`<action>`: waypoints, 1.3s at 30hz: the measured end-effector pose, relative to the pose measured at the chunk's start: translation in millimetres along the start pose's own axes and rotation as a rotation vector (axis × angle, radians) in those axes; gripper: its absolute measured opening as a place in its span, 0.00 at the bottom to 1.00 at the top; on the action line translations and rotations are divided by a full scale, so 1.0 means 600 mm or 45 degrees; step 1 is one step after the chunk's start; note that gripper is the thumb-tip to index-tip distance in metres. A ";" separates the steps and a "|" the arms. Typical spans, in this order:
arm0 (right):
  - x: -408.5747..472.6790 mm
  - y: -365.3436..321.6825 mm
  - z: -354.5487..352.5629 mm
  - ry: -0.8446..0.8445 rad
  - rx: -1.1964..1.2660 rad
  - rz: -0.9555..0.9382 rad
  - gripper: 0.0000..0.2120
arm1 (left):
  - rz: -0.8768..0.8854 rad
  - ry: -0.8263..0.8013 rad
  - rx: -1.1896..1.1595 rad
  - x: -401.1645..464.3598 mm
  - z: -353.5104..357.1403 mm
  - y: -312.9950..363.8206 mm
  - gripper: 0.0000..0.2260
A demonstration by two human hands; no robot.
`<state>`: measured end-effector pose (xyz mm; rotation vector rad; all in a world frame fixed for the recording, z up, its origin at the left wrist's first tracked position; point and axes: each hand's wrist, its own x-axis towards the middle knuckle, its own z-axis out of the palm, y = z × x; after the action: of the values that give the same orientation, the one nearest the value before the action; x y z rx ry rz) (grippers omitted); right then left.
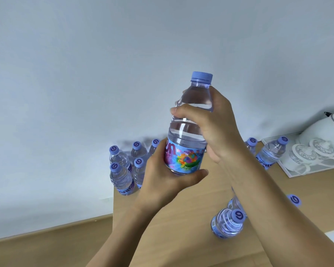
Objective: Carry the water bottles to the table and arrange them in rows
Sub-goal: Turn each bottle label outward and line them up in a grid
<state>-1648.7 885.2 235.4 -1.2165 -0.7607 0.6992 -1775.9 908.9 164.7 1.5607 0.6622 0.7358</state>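
Observation:
I hold one clear water bottle [189, 132] with a purple cap and a colourful label upright in the air above the wooden table [181, 218]. My left hand [162, 176] grips its lower part around the label. My right hand [210, 124] grips its upper body below the neck. Several more bottles [121, 176] stand grouped at the table's far left corner. Two bottles [270, 151] stand at the far right by the tray. Near the front right stand further bottles [228, 224], partly hidden by my right forearm.
A white tray [289, 174] at the far right carries a white kettle [324, 132] and patterned cups [305, 153]. A plain white wall runs behind the table. Wooden floor [46, 247] lies to the left of the table.

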 end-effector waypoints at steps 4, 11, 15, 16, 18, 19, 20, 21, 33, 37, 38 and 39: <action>0.006 -0.001 -0.009 -0.069 0.055 0.008 0.13 | -0.143 -0.176 -0.074 0.013 -0.012 0.006 0.25; 0.010 0.006 -0.026 -0.295 0.217 0.049 0.17 | -0.175 -0.530 -0.237 0.022 -0.031 0.013 0.16; 0.007 0.003 -0.024 -0.230 0.099 0.015 0.16 | -0.110 -0.310 -0.168 0.017 -0.023 0.011 0.18; 0.004 0.002 -0.021 -0.175 0.039 -0.015 0.16 | -0.089 -0.248 -0.139 0.015 -0.018 0.011 0.17; -0.003 0.001 -0.013 -0.047 -0.088 -0.078 0.18 | -0.061 -0.072 -0.037 0.012 -0.007 0.009 0.17; -0.006 0.004 -0.007 0.012 -0.119 -0.090 0.19 | -0.054 0.009 0.016 0.012 -0.002 0.007 0.19; -0.009 0.007 -0.002 0.066 -0.118 -0.087 0.19 | -0.052 0.058 0.054 0.011 0.002 0.006 0.21; -0.011 0.009 0.001 0.113 -0.103 -0.084 0.17 | -0.057 0.076 0.071 0.010 0.005 0.005 0.23; 0.008 0.001 -0.020 -0.128 0.122 0.000 0.13 | -0.218 -0.313 -0.269 0.013 -0.011 0.003 0.24; 0.012 0.001 -0.025 -0.230 0.162 -0.032 0.14 | -0.203 -0.390 -0.271 0.018 -0.015 0.007 0.16; 0.012 0.002 -0.025 -0.233 0.158 -0.035 0.14 | -0.201 -0.337 -0.254 0.017 -0.014 0.007 0.15; 0.011 0.003 -0.025 -0.222 0.141 -0.035 0.14 | -0.198 -0.273 -0.234 0.016 -0.012 0.007 0.15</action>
<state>-1632.8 882.9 232.1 -1.0521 -0.8699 0.8216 -1775.4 920.6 170.2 1.3790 0.5347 0.4909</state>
